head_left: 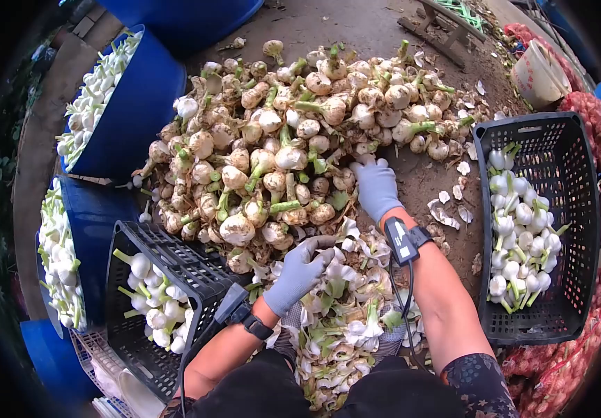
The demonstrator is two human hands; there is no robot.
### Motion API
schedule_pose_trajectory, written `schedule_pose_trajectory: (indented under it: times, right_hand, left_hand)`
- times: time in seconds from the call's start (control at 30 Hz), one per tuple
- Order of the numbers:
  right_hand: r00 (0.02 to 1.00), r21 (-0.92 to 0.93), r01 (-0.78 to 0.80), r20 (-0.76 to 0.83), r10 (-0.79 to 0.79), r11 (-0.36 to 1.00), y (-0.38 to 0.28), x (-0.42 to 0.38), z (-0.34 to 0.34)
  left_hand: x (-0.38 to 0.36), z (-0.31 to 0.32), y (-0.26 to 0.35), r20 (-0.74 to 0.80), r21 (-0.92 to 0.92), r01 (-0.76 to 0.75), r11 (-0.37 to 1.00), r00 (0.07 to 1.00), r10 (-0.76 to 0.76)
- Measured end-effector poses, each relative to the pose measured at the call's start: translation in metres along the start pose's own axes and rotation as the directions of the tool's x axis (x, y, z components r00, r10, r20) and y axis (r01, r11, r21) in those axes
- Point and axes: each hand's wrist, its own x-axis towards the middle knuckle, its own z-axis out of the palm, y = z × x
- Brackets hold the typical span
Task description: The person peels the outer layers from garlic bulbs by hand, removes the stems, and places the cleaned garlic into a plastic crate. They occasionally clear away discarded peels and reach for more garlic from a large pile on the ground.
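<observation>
Grey-gloved left hand, open, and grey-gloved right hand, grip unclear, by one soil-stained garlic heap between two black plastic crates.

You have two grey fabric-gloved hands, left and right. Beyond them lies one heap of soil-stained, round, whitish bulbs, too many to count. Left of your left hand: two bulb-filled blue plastic tubs, one black perforated plastic crate. Right of your right: another black crate.

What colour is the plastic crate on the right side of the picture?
The crate is black; the head view shows it best.
</observation>
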Motion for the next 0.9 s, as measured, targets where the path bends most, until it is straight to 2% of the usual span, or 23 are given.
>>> schedule_pose_trajectory:
  times: [0.07,0.1,0.13,0.17,0.2,0.23,0.27,0.3,0.33,0.37,0.4,0.43,0.5,0.53,0.57,0.6,0.63,0.67,0.7,0.77,0.83,0.87,0.9]
  right_hand:
    - [0.982,0.067,-0.191,0.023,0.19,0.979,0.009,-0.016,0.003]
    - [0.969,0.12,-0.237,-0.037,0.243,0.964,0.015,-0.03,0.0]
    - [0.944,0.243,-0.321,0.009,0.329,0.915,0.017,-0.044,-0.01]
    - [0.935,0.427,-0.341,0.062,0.349,0.838,0.029,-0.061,-0.006]
    - [0.828,0.81,-0.523,0.408,0.384,0.265,0.031,-0.079,-0.002]
    - [0.807,0.857,-0.474,0.514,0.29,-0.202,0.012,-0.102,-0.022]
    - [0.807,0.836,-0.459,0.534,0.252,-0.299,-0.015,-0.119,-0.043]
    - [0.823,0.822,-0.438,0.53,0.205,-0.364,-0.037,-0.135,-0.045]
    - [0.863,0.889,-0.452,0.455,0.22,-0.066,-0.052,-0.149,-0.049]
    - [0.858,0.858,-0.499,0.47,0.208,0.119,-0.061,-0.155,-0.055]
    - [0.854,0.847,-0.514,0.49,0.175,0.136,-0.059,-0.157,-0.064]
    - [0.848,0.836,-0.528,0.511,0.138,0.151,-0.057,-0.156,-0.07]
    - [0.882,0.848,-0.464,0.469,0.042,0.256,-0.047,-0.156,-0.072]
    - [0.779,0.774,-0.62,0.627,-0.012,0.128,-0.046,-0.155,-0.084]
    - [0.77,0.766,-0.631,0.637,-0.013,0.123,-0.048,-0.16,-0.082]
    - [0.796,0.794,-0.603,0.605,-0.01,0.073,-0.053,-0.163,-0.079]
    - [0.822,0.822,-0.57,0.57,-0.004,0.024,-0.057,-0.164,-0.077]
    - [0.819,0.819,-0.573,0.573,-0.033,0.004,-0.059,-0.164,-0.08]
    - [0.814,0.815,-0.579,0.579,-0.04,0.0,-0.064,-0.167,-0.083]
    - [0.779,0.788,-0.613,0.615,0.122,-0.057,-0.076,-0.171,-0.089]
    - [0.757,0.777,-0.621,0.628,0.18,-0.1,-0.076,-0.175,-0.086]
    - [0.863,0.847,-0.496,0.458,0.212,0.19,-0.07,-0.178,-0.078]
    - [0.943,0.82,-0.333,0.278,0.185,0.466,-0.066,-0.181,-0.075]
  left_hand:
    - [0.0,-0.003,0.004,-0.015,-0.039,0.007,0.999,1.0,-0.008]
    - [0.002,-0.005,0.0,-0.045,0.114,-0.066,0.991,0.996,0.072]
    - [0.002,-0.006,-0.004,-0.057,0.266,-0.128,0.956,0.987,0.148]
    - [0.0,-0.002,-0.004,-0.057,0.26,-0.122,0.958,0.988,0.142]
    - [0.001,0.004,-0.001,-0.056,0.343,-0.272,0.899,0.95,0.308]
    - [0.002,0.012,0.003,-0.038,0.419,-0.408,0.811,0.885,0.465]
    - [-0.001,0.02,0.009,0.037,0.42,-0.469,0.777,0.864,0.502]
    - [-0.001,0.03,0.007,0.042,0.421,-0.527,0.738,0.824,0.565]
    - [-0.004,0.03,0.008,0.064,0.412,-0.486,0.771,0.859,0.508]
    - [-0.007,0.025,0.01,0.086,0.41,-0.441,0.798,0.89,0.448]
    - [-0.008,0.022,0.008,0.073,0.356,-0.451,0.818,0.886,0.457]
    - [-0.015,0.015,0.016,0.111,0.378,-0.437,0.817,0.897,0.428]
    - [-0.029,0.01,0.023,0.206,0.363,-0.46,0.81,0.888,0.412]
    - [-0.035,0.012,0.03,0.213,0.384,-0.471,0.794,0.882,0.42]
    - [-0.038,0.013,0.033,0.213,0.405,-0.479,0.779,0.878,0.429]
    - [-0.039,0.01,0.027,0.201,0.37,-0.439,0.819,0.898,0.391]
    - [-0.038,0.008,0.021,0.166,0.181,-0.368,0.912,0.925,0.341]
    - [-0.041,0.007,0.018,0.139,-0.029,-0.209,0.978,0.968,0.211]
    - [-0.046,0.007,0.018,0.139,-0.241,-0.037,0.97,0.988,0.072]
    - [-0.046,0.005,0.019,0.153,-0.241,-0.06,0.969,0.983,0.099]
    - [-0.044,0.005,0.017,0.204,-0.525,0.132,0.841,0.979,-0.026]
    - [-0.045,0.002,0.016,0.261,-0.515,0.116,0.849,0.965,0.027]
    - [-0.044,0.002,0.014,0.268,-0.513,0.124,0.849,0.963,0.021]
